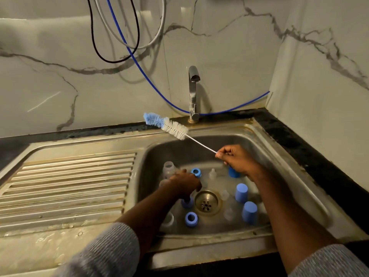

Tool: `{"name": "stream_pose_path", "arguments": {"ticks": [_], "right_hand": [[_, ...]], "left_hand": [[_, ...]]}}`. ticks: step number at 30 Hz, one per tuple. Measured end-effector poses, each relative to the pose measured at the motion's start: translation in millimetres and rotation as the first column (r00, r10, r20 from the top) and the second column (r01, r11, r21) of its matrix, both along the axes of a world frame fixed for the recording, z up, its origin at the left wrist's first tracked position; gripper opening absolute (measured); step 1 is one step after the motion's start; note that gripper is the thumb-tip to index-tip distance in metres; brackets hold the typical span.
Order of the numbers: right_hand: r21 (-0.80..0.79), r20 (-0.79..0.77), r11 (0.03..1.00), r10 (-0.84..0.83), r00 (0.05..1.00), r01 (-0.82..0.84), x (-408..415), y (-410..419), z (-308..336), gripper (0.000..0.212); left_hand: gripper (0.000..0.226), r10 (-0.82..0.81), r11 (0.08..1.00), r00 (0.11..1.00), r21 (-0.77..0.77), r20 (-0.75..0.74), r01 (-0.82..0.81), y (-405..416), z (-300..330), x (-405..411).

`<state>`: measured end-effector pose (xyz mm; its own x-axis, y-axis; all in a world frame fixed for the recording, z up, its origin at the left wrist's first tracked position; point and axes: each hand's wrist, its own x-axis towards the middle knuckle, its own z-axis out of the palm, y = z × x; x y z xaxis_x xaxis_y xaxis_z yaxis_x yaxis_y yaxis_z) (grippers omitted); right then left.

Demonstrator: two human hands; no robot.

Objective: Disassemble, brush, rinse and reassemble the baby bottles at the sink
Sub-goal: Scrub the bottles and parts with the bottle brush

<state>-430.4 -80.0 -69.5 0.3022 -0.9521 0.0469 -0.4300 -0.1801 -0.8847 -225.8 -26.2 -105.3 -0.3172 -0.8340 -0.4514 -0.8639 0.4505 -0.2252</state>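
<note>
Right hand [235, 159] pinches the bottle brush [166, 124] aloft above the drain [206, 202], evidently ready; left hand [184, 183] reaches down beside it, grasp indiscernible.

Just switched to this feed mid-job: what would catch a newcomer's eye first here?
The bottle brush, blue and white, held up in the air above the sink's back left rim by the right hand, which pinches its thin wire handle. Below, the sink is strewn with blue caps, blue rings and clear bottles, where the left hand reaches down beside the drain.
</note>
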Motion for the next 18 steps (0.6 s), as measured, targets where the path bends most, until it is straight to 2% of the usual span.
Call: {"name": "stream_pose_path", "arguments": {"ticks": [5,7,10,12,13,14,15,16,17,18], "right_hand": [[0.002,0.034,1.000,-0.001,0.999,0.001,0,-6,-3,0.009],[0.002,0.039,1.000,0.011,0.999,-0.011,2,-5,-2,0.009],[0.004,0.050,1.000,0.018,0.999,-0.018,3,-5,-1,0.008],[-0.002,0.057,1.000,0.017,0.998,-0.017,2,-5,0,0.009],[-0.001,0.060,1.000,0.017,0.998,-0.017,1,-4,2,0.009],[0.006,0.063,1.000,0.021,0.998,-0.021,1,-3,4,0.010],[0.020,0.064,0.999,0.034,0.997,-0.036,0,-1,6,0.011],[0.043,0.072,0.998,0.052,0.996,-0.055,1,1,8,0.012],[0.065,0.082,0.995,0.066,0.994,-0.072,2,3,9,0.012],[0.077,0.090,0.994,0.075,0.993,-0.082,3,5,10,0.011]], "left_hand": [[0.050,-0.039,0.997,0.993,0.070,0.115,0.031,-10,-12,-9],[0.045,-0.044,0.993,0.994,0.109,0.102,0.033,-11,-14,-12],[0.037,-0.015,0.989,0.999,0.145,-0.048,0.022,-9,-12,-8],[0.029,0.029,0.998,0.965,0.053,-0.262,-0.016,-7,-2,-1],[0.029,0.072,0.997,0.914,0.002,-0.399,-0.077,-7,3,4],[0.031,0.127,0.985,0.824,-0.030,-0.551,-0.172,-8,9,11],[0.034,0.211,0.953,0.685,-0.007,-0.697,-0.302,-5,16,16],[0.035,0.285,0.906,0.485,0.066,-0.827,-0.418,-1,25,21],[0.034,0.350,0.842,0.207,0.210,-0.914,-0.497,5,34,24],[0.032,0.386,0.771,-0.130,0.396,-0.913,-0.499,11,41,28]]}}
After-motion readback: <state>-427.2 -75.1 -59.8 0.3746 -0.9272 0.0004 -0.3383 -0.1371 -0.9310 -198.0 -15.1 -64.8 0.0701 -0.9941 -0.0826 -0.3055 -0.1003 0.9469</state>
